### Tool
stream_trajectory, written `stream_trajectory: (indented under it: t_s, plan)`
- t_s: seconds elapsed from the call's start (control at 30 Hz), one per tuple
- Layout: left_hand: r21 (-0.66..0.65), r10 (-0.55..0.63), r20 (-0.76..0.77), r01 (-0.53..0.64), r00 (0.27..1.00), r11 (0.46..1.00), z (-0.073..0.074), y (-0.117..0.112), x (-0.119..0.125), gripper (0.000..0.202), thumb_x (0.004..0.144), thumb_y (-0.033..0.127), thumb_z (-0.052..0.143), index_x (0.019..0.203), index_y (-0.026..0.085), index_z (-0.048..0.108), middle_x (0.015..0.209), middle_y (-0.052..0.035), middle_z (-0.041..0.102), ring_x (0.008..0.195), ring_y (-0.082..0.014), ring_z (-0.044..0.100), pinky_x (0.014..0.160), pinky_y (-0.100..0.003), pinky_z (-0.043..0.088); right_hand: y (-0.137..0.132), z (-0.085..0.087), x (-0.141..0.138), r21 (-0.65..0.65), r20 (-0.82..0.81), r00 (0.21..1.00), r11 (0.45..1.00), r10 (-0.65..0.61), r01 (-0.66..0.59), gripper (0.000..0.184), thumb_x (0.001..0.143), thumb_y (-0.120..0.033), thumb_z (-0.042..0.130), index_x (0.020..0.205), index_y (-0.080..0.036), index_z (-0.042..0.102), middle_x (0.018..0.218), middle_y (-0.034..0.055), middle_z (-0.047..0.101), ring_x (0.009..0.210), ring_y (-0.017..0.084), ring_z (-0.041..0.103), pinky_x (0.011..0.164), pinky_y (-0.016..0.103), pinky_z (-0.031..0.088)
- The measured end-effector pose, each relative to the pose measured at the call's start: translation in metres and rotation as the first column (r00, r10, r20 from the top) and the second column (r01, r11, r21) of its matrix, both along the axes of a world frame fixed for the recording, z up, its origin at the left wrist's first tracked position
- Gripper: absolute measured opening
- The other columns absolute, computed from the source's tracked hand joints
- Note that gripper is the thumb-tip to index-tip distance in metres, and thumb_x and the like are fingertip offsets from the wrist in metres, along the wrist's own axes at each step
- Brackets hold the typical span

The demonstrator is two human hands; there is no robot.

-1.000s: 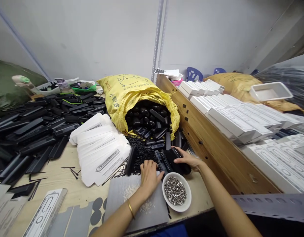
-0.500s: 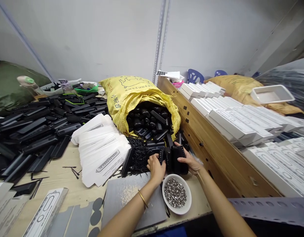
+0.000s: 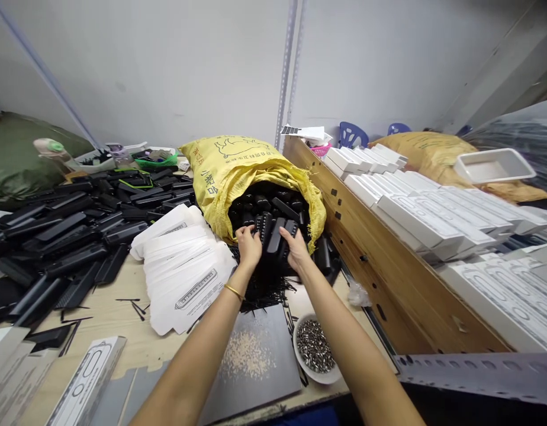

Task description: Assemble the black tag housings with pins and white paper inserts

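Both my hands reach to the mouth of a yellow woven sack (image 3: 229,171) lying on its side and full of black plastic parts (image 3: 273,208). My left hand (image 3: 248,245) and my right hand (image 3: 295,249) are closed on either side of a bunch of black plastic parts (image 3: 274,234), holding it between them at the sack's opening. Below them lies a heap of thin black pins (image 3: 260,290), then a dark grey mat (image 3: 256,355) with pale dust on it and a white bowl (image 3: 300,362) of small metal pieces.
A fanned stack of flat white cartons (image 3: 180,266) lies left of the sack. Many black casings (image 3: 64,231) cover the left of the table. A wooden partition (image 3: 380,260) runs along the right, with rows of white boxes (image 3: 433,207) behind it.
Both hands gathered black parts lying in front of the bowl and carried them away from me up to the sack's mouth. The camera view shifted slightly.
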State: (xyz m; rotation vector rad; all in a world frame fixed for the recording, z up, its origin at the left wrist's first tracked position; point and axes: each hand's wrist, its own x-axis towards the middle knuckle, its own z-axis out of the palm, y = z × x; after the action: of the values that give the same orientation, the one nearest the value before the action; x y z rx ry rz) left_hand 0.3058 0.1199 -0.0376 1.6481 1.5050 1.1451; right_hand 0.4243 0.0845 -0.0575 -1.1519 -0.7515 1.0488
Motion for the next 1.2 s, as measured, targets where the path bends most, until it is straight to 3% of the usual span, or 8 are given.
stream_trajectory:
  t_s: [0.13, 0.27, 0.43, 0.57, 0.77, 0.9, 1.0, 1.2]
  plan:
    - [0.024, -0.103, -0.081, 0.105, 0.991, 0.994, 0.011, -0.011, -0.034, 0.036, 0.081, 0.014, 0.052, 0.117, 0.011, 0.059, 0.124, -0.0169, 0.048, 0.126, -0.0298, 0.043, 0.111, -0.048, 0.028, 0.018, 0.001, -0.013, -0.075, 0.114, 0.993, 0.996, -0.032, 0.040, 0.065, 0.075, -0.048, 0.062, 0.130, -0.024, 0.037, 0.129, 0.0073, 0.054, 0.124, 0.025, 0.046, 0.108, 0.047, 0.032]
    - [-0.049, -0.376, -0.292, 0.379, 0.879, 0.924, -0.010, -0.103, -0.088, 0.050, 0.080, 0.035, 0.062, 0.129, 0.026, 0.055, 0.139, -0.0128, 0.046, 0.132, -0.0340, 0.037, 0.110, -0.056, 0.026, -0.048, 0.004, 0.007, -0.060, 0.336, 0.942, 0.998, -0.003, 0.024, 0.053, 0.068, -0.040, 0.071, 0.117, -0.026, 0.055, 0.134, 0.0050, 0.049, 0.133, 0.028, 0.032, 0.115, 0.046, 0.015]
    - [-0.452, -0.740, -0.473, 0.590, 0.477, 0.669, -0.052, -0.189, -0.127, 0.112, 0.048, 0.065, 0.078, 0.145, 0.037, 0.028, 0.158, -0.0131, 0.008, 0.139, -0.0497, -0.009, 0.102, -0.075, -0.002, -0.175, -0.015, 0.017, -0.260, 0.896, 0.332, 0.954, 0.296, -0.148, 0.070, 0.072, -0.050, 0.069, 0.136, -0.034, 0.044, 0.149, 0.0078, 0.034, 0.138, 0.035, 0.025, 0.112, 0.060, 0.008]
    - [-0.450, -0.759, -0.473, 0.618, 0.447, 0.645, -0.062, -0.193, -0.115, 0.110, 0.051, 0.072, 0.071, 0.145, 0.039, 0.026, 0.158, -0.0143, 0.003, 0.137, -0.0504, -0.013, 0.099, -0.077, -0.004, -0.217, -0.046, 0.014, -0.418, 0.896, 0.102, 0.899, 0.432, -0.135, 0.070, 0.077, -0.052, 0.063, 0.140, -0.039, 0.037, 0.153, 0.0076, 0.028, 0.141, 0.036, 0.021, 0.109, 0.065, 0.004]
    - [-0.421, -0.737, -0.449, 0.607, 0.506, 0.674, -0.054, -0.190, -0.104, 0.104, 0.054, 0.063, 0.076, 0.144, 0.037, 0.031, 0.158, -0.0145, 0.004, 0.140, -0.0496, -0.004, 0.102, -0.074, 0.003, -0.211, -0.055, 0.025, -0.367, 0.915, 0.142, 0.925, 0.379, -0.104, 0.066, 0.076, -0.050, 0.063, 0.137, -0.033, 0.042, 0.148, 0.0099, 0.037, 0.138, 0.034, 0.030, 0.109, 0.064, 0.010]
    - [-0.225, -0.381, -0.391, 0.314, 0.838, 0.922, -0.043, -0.165, -0.106, 0.062, 0.082, 0.043, 0.057, 0.139, 0.027, 0.039, 0.147, -0.0159, 0.033, 0.136, -0.0346, 0.029, 0.109, -0.057, 0.022, -0.196, -0.034, 0.011, -0.178, 0.928, 0.319, 0.981, 0.194, -0.078, 0.035, 0.088, -0.039, 0.049, 0.121, -0.027, 0.054, 0.127, 0.0103, 0.057, 0.122, 0.029, 0.050, 0.105, 0.053, 0.031]
    - [-0.193, -0.137, -0.235, 0.092, 0.962, 0.977, -0.041, -0.126, -0.107, 0.065, 0.078, 0.033, 0.060, 0.136, 0.015, 0.039, 0.132, -0.0193, 0.047, 0.128, -0.0364, 0.038, 0.107, -0.056, 0.024, -0.180, -0.011, -0.021, -0.108, 0.891, 0.431, 0.988, 0.144, -0.107, 0.023, 0.092, -0.032, 0.041, 0.102, -0.024, 0.060, 0.102, 0.0089, 0.066, 0.100, 0.025, 0.060, 0.089, 0.042, 0.046]
    - [-0.305, -0.220, 0.063, 0.228, 0.974, 0.924, -0.043, -0.084, -0.122, 0.051, 0.072, 0.026, 0.062, 0.120, 0.013, 0.052, 0.120, -0.0152, 0.060, 0.116, -0.0317, 0.053, 0.102, -0.047, 0.036, -0.193, -0.005, -0.042, -0.208, 0.940, 0.244, 0.967, 0.239, -0.147, 0.022, 0.088, -0.023, 0.040, 0.079, -0.025, 0.059, 0.082, 0.0062, 0.066, 0.078, 0.024, 0.063, 0.066, 0.034, 0.047]
